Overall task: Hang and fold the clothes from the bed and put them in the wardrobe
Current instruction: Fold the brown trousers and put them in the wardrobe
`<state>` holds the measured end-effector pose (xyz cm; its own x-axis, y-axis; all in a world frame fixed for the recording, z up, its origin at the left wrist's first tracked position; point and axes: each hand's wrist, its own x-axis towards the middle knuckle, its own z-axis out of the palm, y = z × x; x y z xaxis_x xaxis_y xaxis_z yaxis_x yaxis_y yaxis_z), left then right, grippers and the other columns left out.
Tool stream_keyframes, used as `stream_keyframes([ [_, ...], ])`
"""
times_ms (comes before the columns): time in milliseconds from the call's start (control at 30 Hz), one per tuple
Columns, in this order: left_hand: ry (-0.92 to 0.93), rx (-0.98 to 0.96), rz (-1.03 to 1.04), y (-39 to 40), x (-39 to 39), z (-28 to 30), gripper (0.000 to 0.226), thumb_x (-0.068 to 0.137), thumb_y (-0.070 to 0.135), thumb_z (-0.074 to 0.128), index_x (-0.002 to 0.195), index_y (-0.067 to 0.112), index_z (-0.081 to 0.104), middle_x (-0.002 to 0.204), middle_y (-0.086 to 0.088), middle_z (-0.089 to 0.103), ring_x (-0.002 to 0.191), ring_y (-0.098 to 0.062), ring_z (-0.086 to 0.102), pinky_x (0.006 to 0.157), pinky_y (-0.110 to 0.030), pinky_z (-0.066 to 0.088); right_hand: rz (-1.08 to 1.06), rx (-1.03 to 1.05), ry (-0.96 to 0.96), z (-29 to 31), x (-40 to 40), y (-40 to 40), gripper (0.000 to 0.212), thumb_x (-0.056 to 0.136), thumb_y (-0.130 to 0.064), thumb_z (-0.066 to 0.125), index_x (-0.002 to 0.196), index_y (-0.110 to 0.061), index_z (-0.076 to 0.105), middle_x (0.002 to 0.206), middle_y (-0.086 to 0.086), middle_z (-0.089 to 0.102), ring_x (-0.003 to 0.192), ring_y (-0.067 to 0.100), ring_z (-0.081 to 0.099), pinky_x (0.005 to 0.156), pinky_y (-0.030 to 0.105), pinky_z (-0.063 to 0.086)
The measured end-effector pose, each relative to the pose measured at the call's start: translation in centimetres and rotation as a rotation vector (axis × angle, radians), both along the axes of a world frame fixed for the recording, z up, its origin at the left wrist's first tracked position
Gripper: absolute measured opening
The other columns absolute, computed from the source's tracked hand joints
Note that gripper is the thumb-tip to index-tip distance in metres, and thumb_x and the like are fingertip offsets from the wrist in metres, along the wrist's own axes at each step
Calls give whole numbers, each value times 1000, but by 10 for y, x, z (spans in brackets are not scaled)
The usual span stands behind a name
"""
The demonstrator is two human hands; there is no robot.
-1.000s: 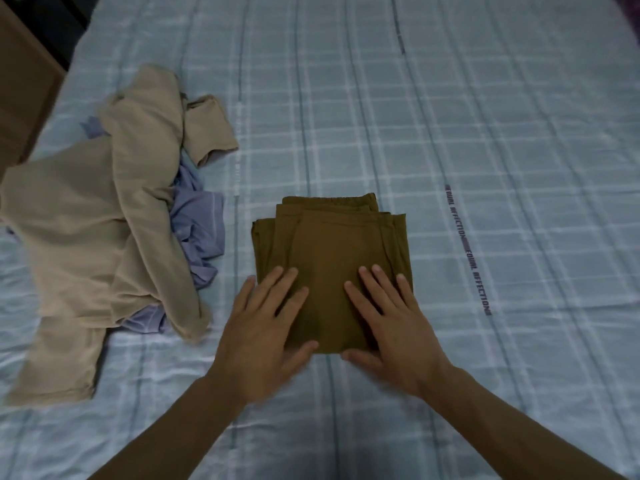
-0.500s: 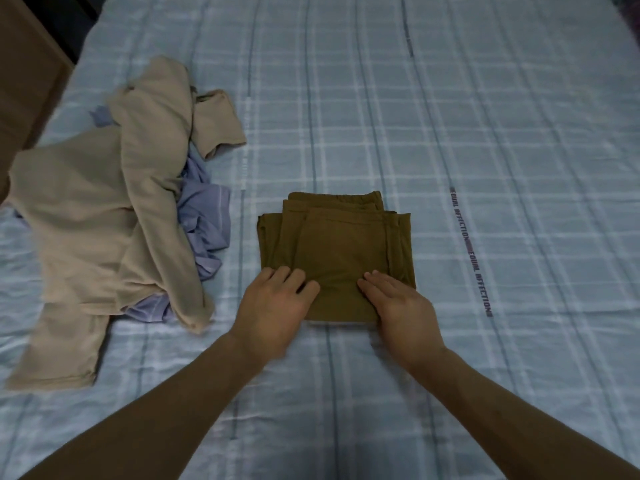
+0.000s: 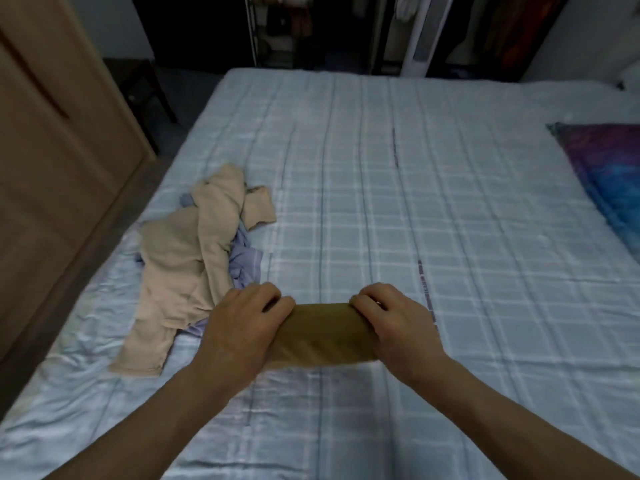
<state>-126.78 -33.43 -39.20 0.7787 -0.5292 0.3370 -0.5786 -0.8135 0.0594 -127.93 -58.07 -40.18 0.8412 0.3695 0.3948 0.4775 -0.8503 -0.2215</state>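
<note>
Checked pale-blue bedding covers the bed (image 3: 398,209), which fills most of the view. A wooden wardrobe (image 3: 59,174) stands along its left side, and a dark open closet (image 3: 311,29) with hanging clothes lies beyond the far edge. A purple-blue pillow (image 3: 609,178) sits at the right.

On the bed's left part lies a loose heap: a beige garment (image 3: 187,265) sprawled over a lilac one (image 3: 244,261), neither folded yet.

Nearest the person, the folded olive trousers (image 3: 322,336) are held between both hands, apparently lifted just off the bedding, their long axis running left to right across the body. The left hand (image 3: 242,327) grips the left end and the right hand (image 3: 398,323) grips the right end. On each hand the fingers (image 3: 273,296) curl over the top edge of the bundle, pinching it; the thumbs are hidden underneath. Both hands sit equally near, one at either end, so the bundle lies directly between them rather than ahead of them.

Judging from this, folding of the trousers is done and carrying comes next. The wardrobe is to the left, so the move likely swings leftward, with the left hand leading past the heap.
</note>
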Motion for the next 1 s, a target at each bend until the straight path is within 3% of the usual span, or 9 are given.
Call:
stream_keyframes([
  [100, -42, -15, 111, 15, -48, 75, 21, 80, 11, 52, 90, 11, 71, 82, -9, 63, 66, -28, 57, 51, -36, 40, 116, 5, -68, 73, -19, 17, 23, 83, -9, 51, 96, -9, 70, 93, 7, 65, 77, 22, 61, 50, 27, 45],
  [200, -89, 8, 233, 40, -103, 145, 16, 78, 9, 62, 91, 10, 72, 84, -10, 64, 65, -29, 57, 51, -36, 43, 236, 8, -124, 138, -45, 44, 16, 81, -5, 63, 95, -10, 68, 95, 7, 63, 79, 21, 59, 47, 30, 45],
  [300, -49, 15, 387, 71, -159, 209, 42, 56, 1, 83, 95, 13, 71, 89, -8, 65, 72, -29, 60, 55, -39, 47, 348, 57, -167, 194, -70, 80, 26, 73, -3, 77, 95, -11, 67, 96, 6, 61, 80, 22, 58, 48, 33, 48],
  [433, -117, 10, 588, 112, -236, 281, 38, 60, 1, 71, 95, 15, 71, 92, -5, 66, 76, -29, 62, 61, -38, 50, 499, 125, -204, 258, -104, 140, 40, 60, 4, 83, 94, -11, 70, 95, 8, 63, 74, 22, 60, 48, 27, 47],
  [567, -163, 39, 732, 159, -310, 328, 45, 56, 14, 85, 98, 17, 71, 96, -4, 66, 82, -28, 63, 65, -37, 51, 659, 226, -314, 307, -137, 213, 36, 62, 8, 77, 92, -10, 73, 94, 10, 66, 73, 23, 62, 56, 28, 51],
  [633, -203, 51, 810, 186, -352, 345, 49, 52, 11, 82, 99, 17, 70, 97, -4, 65, 83, -28, 63, 65, -36, 51, 743, 268, -348, 326, -162, 253, 21, 76, -4, 64, 93, -13, 72, 96, 8, 65, 76, 20, 60, 58, 25, 49],
  [767, -309, 65, 951, 239, -444, 362, 54, 54, 0, 76, 104, 18, 66, 96, -4, 61, 80, -28, 59, 62, -37, 51, 917, 311, -293, 350, -226, 335, 28, 74, -3, 70, 100, -14, 69, 100, 4, 62, 81, 21, 62, 58, 30, 54],
  [900, -361, 97, 1068, 292, -542, 371, 51, 55, 4, 70, 102, 20, 62, 91, -2, 57, 74, -26, 54, 60, -34, 46, 1100, 326, -301, 367, -306, 414, 23, 84, -15, 51, 99, -15, 68, 99, 1, 59, 87, 18, 59, 67, 23, 49],
  [1000, -341, 127, 1169, 328, -610, 378, 49, 52, 4, 70, 99, 17, 65, 91, -6, 61, 75, -29, 58, 60, -40, 50, 1170, 329, -277, 371, -365, 470, 24, 79, -4, 64, 100, -14, 68, 100, 2, 58, 90, 18, 57, 67, 27, 51],
])
